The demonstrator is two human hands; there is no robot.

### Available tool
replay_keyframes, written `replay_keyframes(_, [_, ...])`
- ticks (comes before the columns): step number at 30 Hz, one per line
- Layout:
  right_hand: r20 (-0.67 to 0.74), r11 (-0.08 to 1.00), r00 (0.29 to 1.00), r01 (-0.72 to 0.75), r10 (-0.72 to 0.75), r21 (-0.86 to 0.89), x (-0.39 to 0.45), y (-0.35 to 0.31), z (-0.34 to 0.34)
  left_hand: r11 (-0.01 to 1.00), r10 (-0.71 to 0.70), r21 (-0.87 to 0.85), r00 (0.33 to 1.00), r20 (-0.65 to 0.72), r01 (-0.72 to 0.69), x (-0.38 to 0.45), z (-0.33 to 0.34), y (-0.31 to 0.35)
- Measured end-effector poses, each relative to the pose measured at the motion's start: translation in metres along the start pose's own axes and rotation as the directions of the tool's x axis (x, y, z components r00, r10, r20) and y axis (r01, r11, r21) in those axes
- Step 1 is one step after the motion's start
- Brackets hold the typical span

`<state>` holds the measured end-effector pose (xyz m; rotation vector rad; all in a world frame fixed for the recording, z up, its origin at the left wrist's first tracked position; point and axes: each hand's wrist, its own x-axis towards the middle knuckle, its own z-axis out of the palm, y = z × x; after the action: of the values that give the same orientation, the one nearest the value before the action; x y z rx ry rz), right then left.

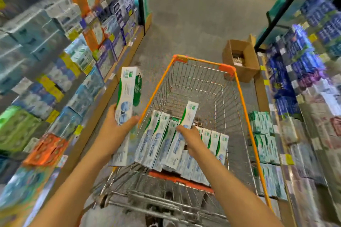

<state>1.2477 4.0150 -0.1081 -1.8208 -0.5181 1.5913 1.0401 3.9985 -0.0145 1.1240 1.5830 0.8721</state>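
At the near end of the cart (pixel 239 94), one toothpaste box (pixel 189 114) is gripped low down by the right hand (pixel 191 138), with the fingers curled round it. It is raised on end above the row of boxes (pixel 158 140) packed on edge in the basket. A second box (pixel 128 96) is held upright just outside the cart's left rim by the left hand (pixel 114 125), which is clamped on its lower part. The hands are well apart.

Progress, as judged: the work is part done, since only the near end of the basket is taken up by boxes. Whether the two held boxes are being loaded or taken out cannot be told.

Matching green-and-white boxes are noted on the right shelf (pixel 262 134), just beside the cart. A cardboard carton (pixel 239 61) is set on the floor (pixel 193 14) beyond the cart's far right corner. Blurred packs are stacked on the left shelf (pixel 36 42).
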Motion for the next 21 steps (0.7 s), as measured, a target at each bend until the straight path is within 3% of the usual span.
replay_keyframes(3, [-0.006,0.989,0.994,-0.110,0.110,-0.097,0.027,0.024,0.018,1.000,-0.024,0.020,1.000,0.001,0.024,0.010,-0.006,-0.011])
replay_keyframes(8, [-0.103,0.944,0.985,-0.164,0.139,-0.286,0.076,0.047,0.041,0.997,-0.055,0.047,0.998,-0.005,0.055,0.027,-0.007,-0.024])
replay_keyframes(16, [-0.022,0.891,0.989,-0.144,0.149,-0.431,0.096,0.059,0.052,0.999,-0.037,0.016,0.997,0.067,0.036,0.038,-0.001,-0.029])
replay_keyframes(21, [0.000,0.729,0.990,-0.104,0.141,-0.676,0.090,0.045,0.042,1.000,-0.027,-0.004,0.995,0.094,0.027,0.043,0.007,-0.026])
